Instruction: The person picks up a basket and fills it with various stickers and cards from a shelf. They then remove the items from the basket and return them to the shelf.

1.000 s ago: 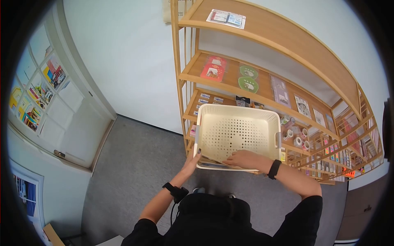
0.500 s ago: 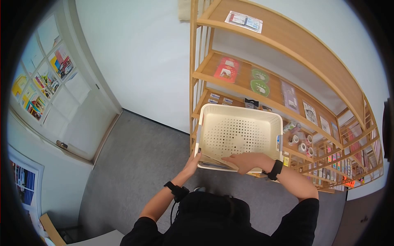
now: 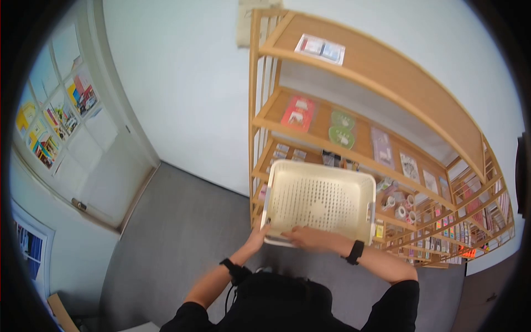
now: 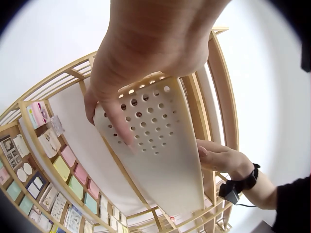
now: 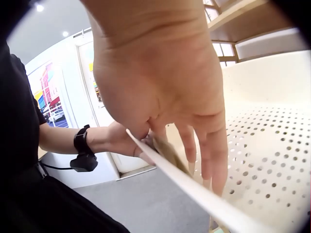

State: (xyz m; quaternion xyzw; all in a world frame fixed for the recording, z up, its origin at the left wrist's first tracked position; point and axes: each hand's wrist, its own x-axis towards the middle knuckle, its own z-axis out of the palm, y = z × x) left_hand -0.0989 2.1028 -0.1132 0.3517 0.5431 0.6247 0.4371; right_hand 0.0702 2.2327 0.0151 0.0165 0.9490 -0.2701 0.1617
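A cream perforated plastic basket (image 3: 318,191) is held in front of the body. My left hand (image 3: 255,239) grips its near left corner. In the left wrist view, fingers (image 4: 119,121) of that hand press along the basket's perforated outside. My right hand (image 3: 318,239) reaches over the near rim into the basket, slightly blurred. In the right wrist view its fingers (image 5: 214,155) point straight down inside the near wall. Beside them a flat brownish packet (image 5: 170,151) stands against that wall, partly hidden by the hand and rim.
A wooden shelf unit (image 3: 376,66) stands right beyond the basket, with flat packaged goods and tape rolls (image 3: 401,212) on its boards. A white door (image 3: 83,171) is at the left, above grey floor (image 3: 166,238).
The right hand has slid left along the near rim, toward the left hand, and now covers most of the flat packets. The basket sits lower in the view; the left hand keeps its grip.
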